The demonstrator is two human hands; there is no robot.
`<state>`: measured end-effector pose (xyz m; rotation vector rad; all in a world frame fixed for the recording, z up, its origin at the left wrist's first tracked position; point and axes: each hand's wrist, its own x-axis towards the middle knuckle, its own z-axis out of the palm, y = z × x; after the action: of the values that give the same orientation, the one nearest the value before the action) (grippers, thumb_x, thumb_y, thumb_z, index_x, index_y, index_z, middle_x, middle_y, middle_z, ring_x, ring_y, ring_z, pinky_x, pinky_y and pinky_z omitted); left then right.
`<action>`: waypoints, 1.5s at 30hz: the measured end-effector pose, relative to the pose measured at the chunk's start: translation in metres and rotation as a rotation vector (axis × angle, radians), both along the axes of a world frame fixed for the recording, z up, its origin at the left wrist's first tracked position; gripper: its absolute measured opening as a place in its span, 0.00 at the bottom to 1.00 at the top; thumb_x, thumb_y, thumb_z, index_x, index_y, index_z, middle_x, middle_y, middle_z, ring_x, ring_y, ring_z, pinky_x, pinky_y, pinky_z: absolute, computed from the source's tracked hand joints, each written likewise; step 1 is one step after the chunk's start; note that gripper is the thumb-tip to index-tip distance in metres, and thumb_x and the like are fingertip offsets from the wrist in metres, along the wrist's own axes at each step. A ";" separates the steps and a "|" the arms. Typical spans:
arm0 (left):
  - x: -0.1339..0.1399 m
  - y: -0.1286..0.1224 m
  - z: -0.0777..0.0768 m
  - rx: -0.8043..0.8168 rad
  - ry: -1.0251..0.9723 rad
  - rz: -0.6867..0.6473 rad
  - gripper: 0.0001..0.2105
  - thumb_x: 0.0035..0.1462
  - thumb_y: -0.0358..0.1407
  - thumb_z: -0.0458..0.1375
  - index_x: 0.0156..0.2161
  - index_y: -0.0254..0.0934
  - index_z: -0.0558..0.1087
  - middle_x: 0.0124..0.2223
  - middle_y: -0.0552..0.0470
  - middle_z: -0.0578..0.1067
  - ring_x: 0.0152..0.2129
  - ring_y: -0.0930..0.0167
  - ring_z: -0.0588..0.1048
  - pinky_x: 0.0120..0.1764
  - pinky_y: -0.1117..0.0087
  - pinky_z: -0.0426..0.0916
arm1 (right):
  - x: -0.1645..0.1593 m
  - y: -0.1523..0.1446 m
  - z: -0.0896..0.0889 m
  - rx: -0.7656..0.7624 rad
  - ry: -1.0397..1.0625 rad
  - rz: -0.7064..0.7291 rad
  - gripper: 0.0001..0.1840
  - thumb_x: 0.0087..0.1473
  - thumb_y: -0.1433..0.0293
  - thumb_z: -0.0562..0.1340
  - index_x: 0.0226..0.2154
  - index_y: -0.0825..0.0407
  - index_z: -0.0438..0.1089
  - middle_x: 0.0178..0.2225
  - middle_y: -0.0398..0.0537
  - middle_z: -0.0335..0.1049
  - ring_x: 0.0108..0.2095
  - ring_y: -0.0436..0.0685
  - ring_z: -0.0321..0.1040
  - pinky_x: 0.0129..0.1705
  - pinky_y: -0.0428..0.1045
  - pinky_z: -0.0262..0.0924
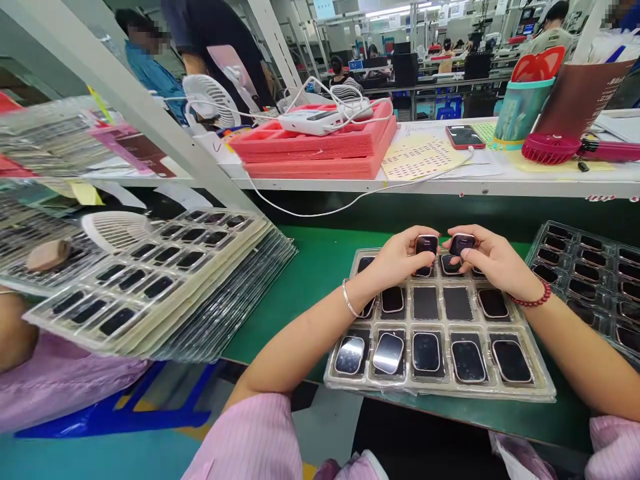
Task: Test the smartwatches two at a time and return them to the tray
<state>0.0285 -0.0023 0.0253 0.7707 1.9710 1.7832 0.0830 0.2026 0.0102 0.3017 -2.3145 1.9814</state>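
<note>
My left hand (397,259) is closed, its thumb and fingers gripping a small dark smartwatch body (427,244) by the sides. Level with it, a second smartwatch body (461,243) is pinched in my right hand (495,261). Neither piece has a strap. Both hands are over the far row of a clear plastic tray (545,393), whose pockets hold more rounded black-glass watch bodies. Two pockets in the middle row, such as this dark pocket (425,304), hold no watch. My wrists partly cover the tray's back corners.
At left stands a tall, slanting stack of filled trays (200,303). Another dark tray of watches (585,267) lies at right. Behind, a shelf (430,185) carries red foam (310,157), a phone (465,137), a cup (523,113) and a white cable. Other people work beyond.
</note>
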 end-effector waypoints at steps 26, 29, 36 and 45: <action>-0.005 -0.003 -0.007 0.123 -0.123 -0.050 0.29 0.56 0.38 0.61 0.63 0.39 0.64 0.53 0.43 0.72 0.38 0.67 0.77 0.31 0.73 0.71 | -0.005 0.007 -0.009 -0.174 -0.134 0.080 0.35 0.54 0.64 0.67 0.63 0.45 0.60 0.49 0.50 0.69 0.39 0.54 0.72 0.35 0.48 0.73; -0.005 -0.004 -0.008 0.126 -0.122 -0.090 0.33 0.54 0.38 0.64 0.65 0.40 0.62 0.49 0.44 0.72 0.33 0.71 0.77 0.28 0.75 0.68 | -0.007 0.011 -0.012 -0.209 -0.165 0.088 0.30 0.53 0.62 0.69 0.57 0.45 0.67 0.42 0.47 0.70 0.35 0.53 0.71 0.30 0.44 0.70; -0.006 -0.004 -0.011 0.083 -0.079 -0.141 0.35 0.52 0.41 0.66 0.64 0.43 0.61 0.46 0.46 0.72 0.27 0.75 0.75 0.26 0.76 0.63 | -0.009 0.020 -0.018 -0.119 -0.174 0.120 0.30 0.49 0.61 0.73 0.55 0.44 0.69 0.40 0.46 0.72 0.28 0.48 0.63 0.27 0.43 0.64; -0.005 -0.002 -0.012 0.093 -0.103 -0.158 0.34 0.51 0.41 0.67 0.62 0.41 0.63 0.44 0.48 0.71 0.26 0.76 0.74 0.28 0.75 0.64 | -0.009 0.021 -0.020 -0.070 -0.154 0.145 0.29 0.52 0.61 0.71 0.55 0.45 0.68 0.41 0.47 0.71 0.28 0.49 0.62 0.28 0.45 0.63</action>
<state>0.0240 -0.0042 0.0131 0.8230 1.7229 1.7939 0.0742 0.2232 -0.0102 0.3314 -2.3687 2.2228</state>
